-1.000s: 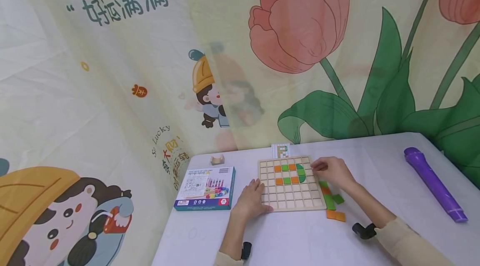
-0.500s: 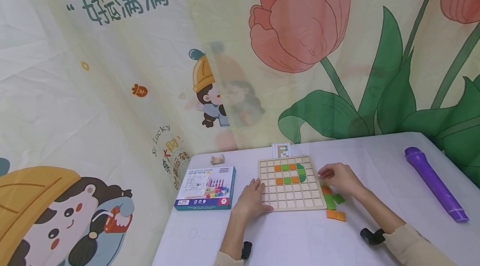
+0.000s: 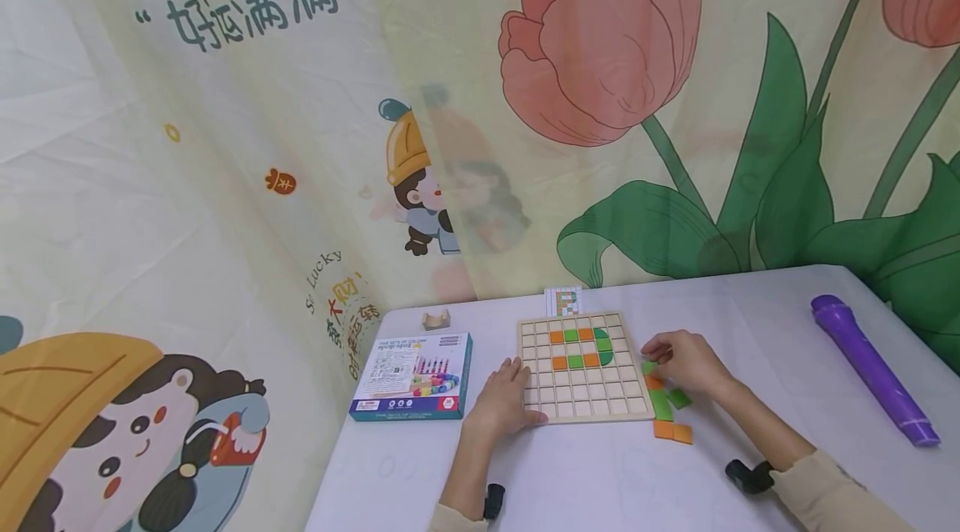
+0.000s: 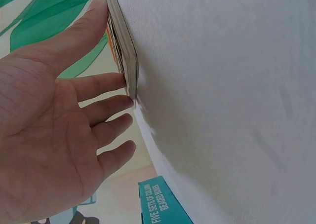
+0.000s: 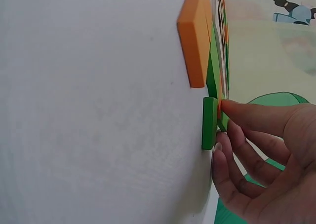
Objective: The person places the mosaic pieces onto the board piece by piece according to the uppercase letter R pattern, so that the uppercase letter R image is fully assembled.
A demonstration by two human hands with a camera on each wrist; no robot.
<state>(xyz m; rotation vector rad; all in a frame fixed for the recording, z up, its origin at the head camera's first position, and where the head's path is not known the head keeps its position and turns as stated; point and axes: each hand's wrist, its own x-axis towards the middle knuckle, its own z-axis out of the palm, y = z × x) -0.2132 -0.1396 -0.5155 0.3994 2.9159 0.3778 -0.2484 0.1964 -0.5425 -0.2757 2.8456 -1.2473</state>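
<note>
A square wooden grid board [image 3: 588, 392] lies on the table, with orange and green pieces forming a pattern in its upper right part. My left hand [image 3: 500, 399] spans the board's near left corner, its extended fingers [image 4: 106, 107] at the edges. Beside the board's right edge is a group of loose tiles, among them a green tile [image 3: 662, 405] and an orange tile [image 3: 663, 429]. Over the far end of this group is my right hand [image 3: 690, 361], loosely bent. In the right wrist view its thumb tip touches the tiles beside a standing-looking green tile [image 5: 210, 123].
A boxed toy set [image 3: 410, 376] lies left of the board, with a small wooden block [image 3: 435, 318] behind it. A pattern card [image 3: 563, 300] sits past the board's far edge. At the right lies a purple microphone-shaped object [image 3: 873, 369]. A printed curtain [image 3: 480, 140] hangs behind the table.
My right hand has moved from the board's upper right edge rightward and slightly nearer, over the loose tiles. The left hand and the pattern on the board stay as they were.
</note>
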